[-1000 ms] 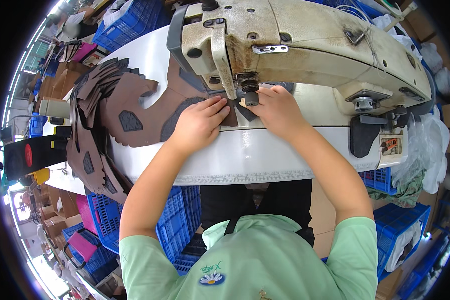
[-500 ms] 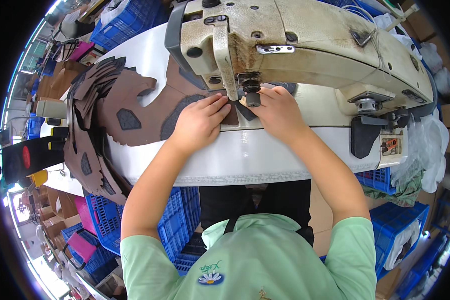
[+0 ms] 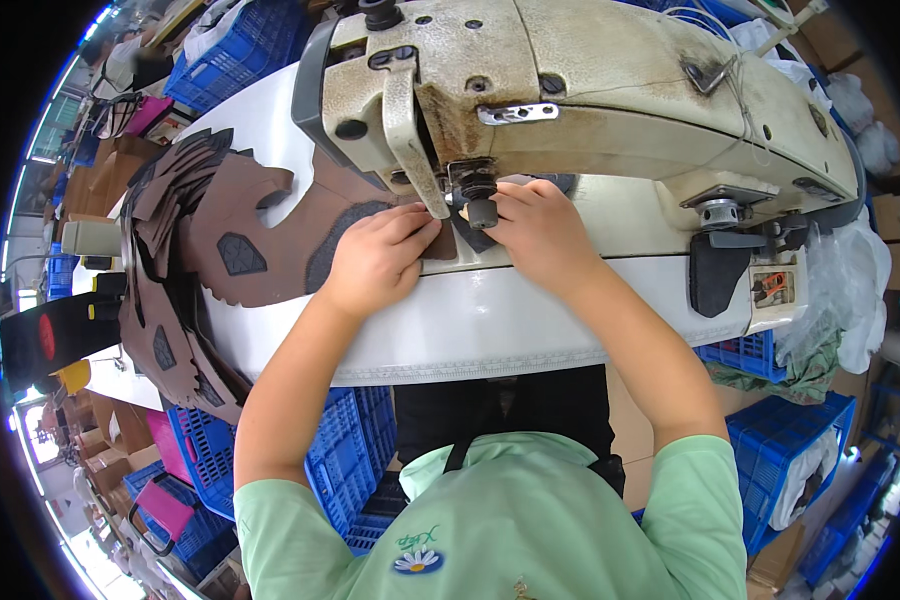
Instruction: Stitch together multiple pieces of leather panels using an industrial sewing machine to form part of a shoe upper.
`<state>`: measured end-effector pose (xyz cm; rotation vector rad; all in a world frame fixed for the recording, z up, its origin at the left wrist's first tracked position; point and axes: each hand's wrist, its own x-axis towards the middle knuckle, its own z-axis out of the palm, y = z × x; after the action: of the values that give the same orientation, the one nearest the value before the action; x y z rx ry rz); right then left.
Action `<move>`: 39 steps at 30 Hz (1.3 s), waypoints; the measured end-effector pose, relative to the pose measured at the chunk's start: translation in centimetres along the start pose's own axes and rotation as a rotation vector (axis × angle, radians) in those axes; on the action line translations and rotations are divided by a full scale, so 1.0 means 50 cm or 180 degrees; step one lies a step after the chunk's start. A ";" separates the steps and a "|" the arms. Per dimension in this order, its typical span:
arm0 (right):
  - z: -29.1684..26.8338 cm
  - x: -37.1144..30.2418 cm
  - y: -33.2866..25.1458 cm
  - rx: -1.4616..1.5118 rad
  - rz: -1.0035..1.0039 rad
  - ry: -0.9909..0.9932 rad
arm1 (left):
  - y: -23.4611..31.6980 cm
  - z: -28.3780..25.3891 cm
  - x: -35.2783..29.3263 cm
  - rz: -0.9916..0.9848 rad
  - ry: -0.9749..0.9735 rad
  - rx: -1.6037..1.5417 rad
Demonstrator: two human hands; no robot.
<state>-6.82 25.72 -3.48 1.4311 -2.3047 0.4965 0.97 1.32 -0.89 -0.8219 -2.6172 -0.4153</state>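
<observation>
A large off-white sewing machine (image 3: 610, 130) arches over the work. Under its head lies a brown leather-like piece (image 3: 270, 225) with dark grey patches. My left hand (image 3: 378, 258) is closed, its fingertips pressing the brown piece left of the needle area. Right of the needle, my right hand (image 3: 542, 232) pinches a small dark grey piece (image 3: 478, 238); some of its fingers are behind the machine head. The stitching spot is hidden by the head and my fingers.
A stack of brown pieces (image 3: 155, 260) hangs over the table's left side. The white table (image 3: 450, 345) has a ruler strip along its near edge. Blue crates (image 3: 345, 460) stand below at left, another blue crate (image 3: 790, 465) at right. Clear plastic bags (image 3: 840, 290) hang at the right.
The whole view has shifted slightly, so the machine and table appear a little further left. Both hands keep their places beside the needle, with no clear change of grip.
</observation>
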 end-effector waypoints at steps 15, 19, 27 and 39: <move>-0.015 0.005 -0.018 -0.0316 0.0018 -0.0147 | 0.003 -0.015 0.016 -0.0268 -0.0164 -0.0318; -0.022 0.008 -0.023 -0.0443 0.0003 -0.0174 | 0.001 -0.025 0.011 -0.0564 -0.0256 -0.0506; -0.037 0.014 -0.025 -0.0546 -0.0091 -0.0230 | 0.009 -0.012 0.002 -0.0314 -0.0200 -0.0028; -0.048 -0.011 -0.011 0.0259 -0.0150 -0.0423 | -0.004 -0.055 0.055 -0.0857 -0.0815 -0.0644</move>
<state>-5.80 27.07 -1.63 1.5977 -2.3715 0.5005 -0.54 1.47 2.71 -0.6170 -2.9752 -0.6996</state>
